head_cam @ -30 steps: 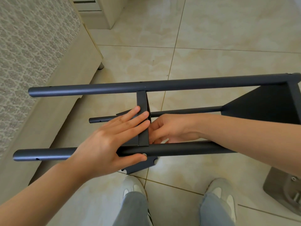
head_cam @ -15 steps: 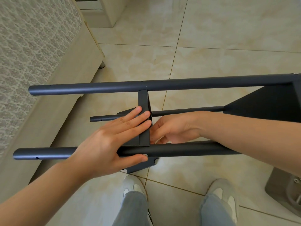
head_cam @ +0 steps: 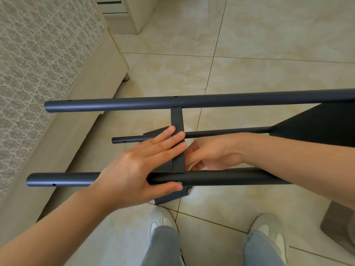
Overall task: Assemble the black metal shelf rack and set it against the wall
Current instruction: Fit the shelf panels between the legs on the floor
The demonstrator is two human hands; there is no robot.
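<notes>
Pressing one shelf (head_cam: 177, 120) amid three poles (head_cam: 230, 100): left hand (head_cam: 138, 166) flat; right hand (head_cam: 213, 152), grip unclear.

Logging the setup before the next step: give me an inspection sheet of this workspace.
Surface: beige tiled floor.
Job's things: black rack on its side; middle shelf between two poles; end shelf at right.
Clutter: grey object, lower right, partly out of frame.
Hands: left hand flat on middle shelf, thumb under near pole; right hand curled behind it, contents hidden.
Cables: nothing seen.
Surroundings: patterned bed left, cabinet beyond.
</notes>
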